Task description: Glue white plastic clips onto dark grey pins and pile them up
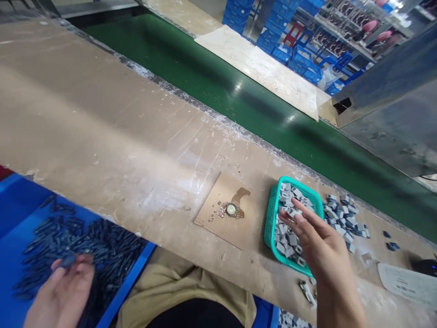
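My right hand (319, 246) hovers over a teal basket (271, 214) filled with several small grey blocks, its fingers stretched out and touching the blocks. My left hand (63, 291) reaches into a blue tray (20, 205) at the lower left, fingertips on a heap of dark blue-grey small parts (102, 248); it looks blurred and whether it grips a part is unclear. A brown square pad (223, 228) with a small round cap (231, 209) and a glue-like stain lies just left of the basket.
More grey blocks (343, 218) lie loose on the worn bench right of the basket. A green conveyor belt (239, 100) runs behind the bench. A metal housing (392, 114) stands at the right, stacked blue crates (273, 27) at the far back.
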`<state>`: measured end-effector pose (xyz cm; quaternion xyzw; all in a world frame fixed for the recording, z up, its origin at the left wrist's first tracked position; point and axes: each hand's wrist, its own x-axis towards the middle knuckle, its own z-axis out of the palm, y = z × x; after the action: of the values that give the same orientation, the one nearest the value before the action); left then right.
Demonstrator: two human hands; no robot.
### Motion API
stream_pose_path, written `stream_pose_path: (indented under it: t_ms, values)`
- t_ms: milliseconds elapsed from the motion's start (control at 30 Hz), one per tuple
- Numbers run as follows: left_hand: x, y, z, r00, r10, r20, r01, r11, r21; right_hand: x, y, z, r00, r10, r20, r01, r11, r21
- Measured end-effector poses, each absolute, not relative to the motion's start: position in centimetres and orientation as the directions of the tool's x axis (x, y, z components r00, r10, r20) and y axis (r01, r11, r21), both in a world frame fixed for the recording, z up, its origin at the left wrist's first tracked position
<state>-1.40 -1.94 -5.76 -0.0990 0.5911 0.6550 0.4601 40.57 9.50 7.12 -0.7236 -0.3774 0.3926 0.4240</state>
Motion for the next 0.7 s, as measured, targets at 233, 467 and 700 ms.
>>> stream_pose_path:
  t_ms: [233, 467, 700]
  values:
    - [5.3, 2.5, 0.6, -0.380, 0.781, -0.496, -0.823, -0.041, 0.566, 37.3, 11.6, 6.6, 0.158, 0.977, -0.145, 0.327, -0.190, -0.926]
    - [10.1, 4.0, 1.3, 0.088, 0.925, -0.369, -0.787, 0.292, 0.544, 35.4, 11.8, 4.5, -0.251, 0.964, 0.088, 0.702, 0.244, -0.669]
    - [11.9, 3.7, 1.6, 0.124, 0.849, -0.513, -0.628, 0.467, 0.622, 34.6, 11.6, 3.5, -0.329, 0.936, 0.127, 0.791, 0.346, -0.504]
